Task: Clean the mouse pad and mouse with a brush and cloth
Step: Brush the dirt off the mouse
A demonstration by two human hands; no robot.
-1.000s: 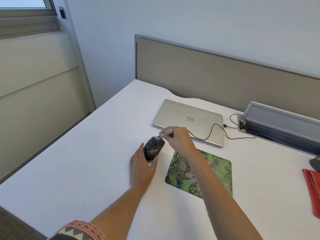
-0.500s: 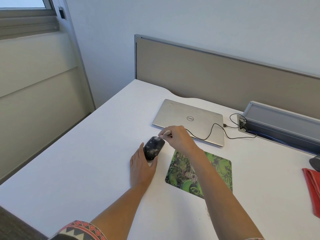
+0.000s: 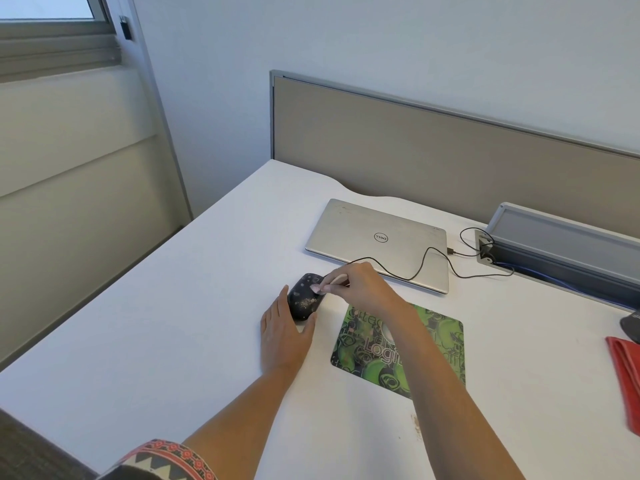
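the mouse (image 3: 306, 296) sits on the bare table (image 3: 173, 323), just left of the mouse pad (image 3: 440, 337) rather than on it, likely so the dirt brushed off does not land on the pad. the left hand (image 3: 284, 336) lies flat behind it, fingers straight and released, with thumb and forefinger flanking the mouse's near end; this looks like a brace so the light mouse does not slide under the strokes. the right hand (image 3: 363, 285) reaches across, its fingers grasping a small brush (image 3: 329, 284) in a pinch, bristles down on the mouse's top, which is flecked with pale specks. the red cloth (image 3: 627, 379) waits well apart at the right edge, probably for the wiping step not yet begun. the mouse's cable (image 3: 426, 261) loops over the closed laptop (image 3: 377, 237) on the far side.

the laptop lid bears a round "dell" logo, upside down from here. the green pad shows large letters "logi", the rest hidden by the right forearm; smaller patterned lettering on it is too broken to read.
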